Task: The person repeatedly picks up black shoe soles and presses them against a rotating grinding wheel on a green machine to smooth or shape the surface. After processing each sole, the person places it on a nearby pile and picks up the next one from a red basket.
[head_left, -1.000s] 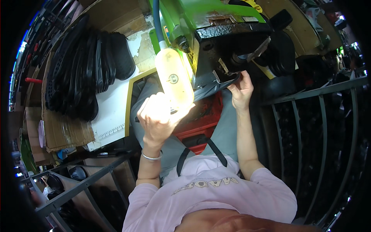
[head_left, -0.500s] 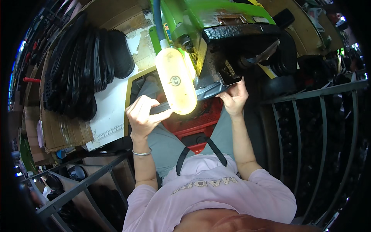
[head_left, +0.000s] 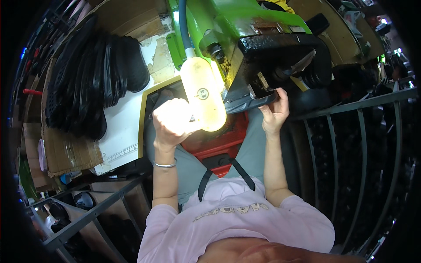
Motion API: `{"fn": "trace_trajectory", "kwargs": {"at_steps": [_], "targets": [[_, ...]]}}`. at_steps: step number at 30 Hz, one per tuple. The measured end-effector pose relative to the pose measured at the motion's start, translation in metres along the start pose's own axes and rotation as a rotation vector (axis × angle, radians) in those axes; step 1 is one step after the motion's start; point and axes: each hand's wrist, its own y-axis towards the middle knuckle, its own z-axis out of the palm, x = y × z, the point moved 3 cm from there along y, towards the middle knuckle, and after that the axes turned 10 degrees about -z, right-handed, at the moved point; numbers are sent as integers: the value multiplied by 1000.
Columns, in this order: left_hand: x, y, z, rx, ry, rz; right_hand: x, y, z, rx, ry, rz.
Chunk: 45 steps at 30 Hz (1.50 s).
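Observation:
A dark shoe sole (head_left: 251, 103) is seen almost edge-on under the black head (head_left: 280, 46) of a green machine (head_left: 228, 17). My right hand (head_left: 275, 113) pinches its right end between thumb and fingers, close to a small metal bracket (head_left: 262, 91). My left hand (head_left: 172, 122) is closed at the other end, brightly lit, its fingertips partly behind a glowing oval lamp (head_left: 202, 94). That lamp covers the left part of the sole, so the left grip itself is hidden.
A stack of black soles (head_left: 98, 65) stands in a cardboard box (head_left: 74, 151) at the left, beside a white tabletop (head_left: 118, 131) with a yellow edge. Metal racks (head_left: 101, 208) flank me, another rail (head_left: 364, 105) at right. A red surface (head_left: 219, 144) shows between my knees.
Both hands have shifted slightly to the right with the sole. The left hand has turned to show more of its back and sits further behind the lamp.

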Motion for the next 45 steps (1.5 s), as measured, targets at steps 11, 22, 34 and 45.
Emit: {"fn": "trace_trajectory", "kwargs": {"at_steps": [11,22,34,45], "targets": [[30,-37,-25,-45,39,-116,-5,-25,40,102,-190,-31],[-1,-41,-16,-164,103,-81,15,-12,26,94,3,-112],[-40,-13,15,-62,178,-255,-5,-11,11,3,-55,-18],[4,-59,11,-126,-44,-406,3,-23,55,133,-362,-137]]}}
